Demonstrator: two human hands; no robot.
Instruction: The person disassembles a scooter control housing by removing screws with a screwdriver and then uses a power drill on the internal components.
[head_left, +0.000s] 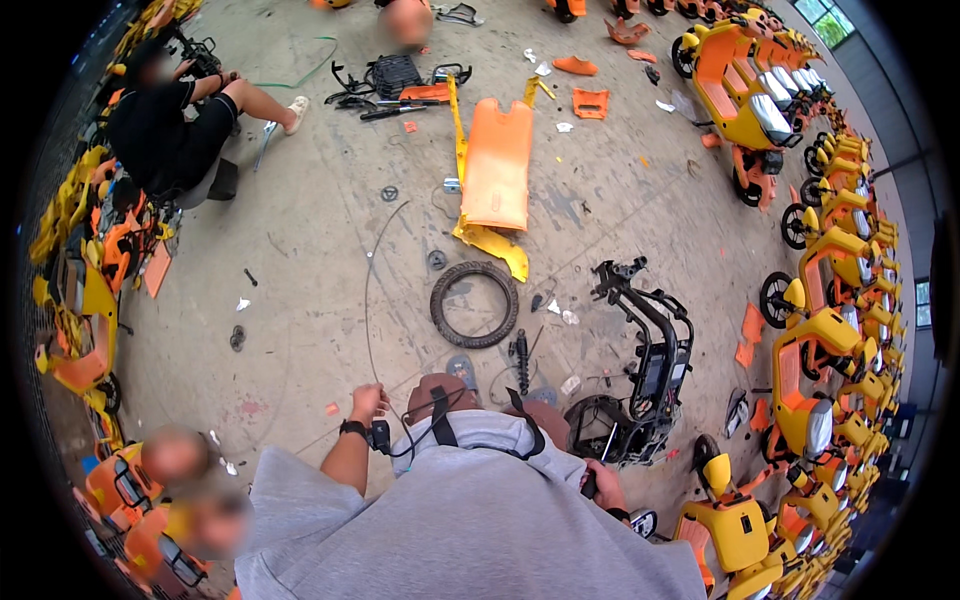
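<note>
My left hand is out in front of me at left, fingers pinched together at the lower end of a long thin dark cable. The cable curves up and away across the floor. My right hand is low beside my right hip, fingers curled, with a small dark thing at them that I cannot make out. A black scooter frame lies just beyond that hand. Ahead of my feet is a black tyre, with a black shock absorber nearer me.
Beyond the tyre lie an orange panel and yellow frame parts. A black rack is farther off. Rows of yellow-orange scooters line the right side. At far left a person sits by piled parts. More scooters stand lower left.
</note>
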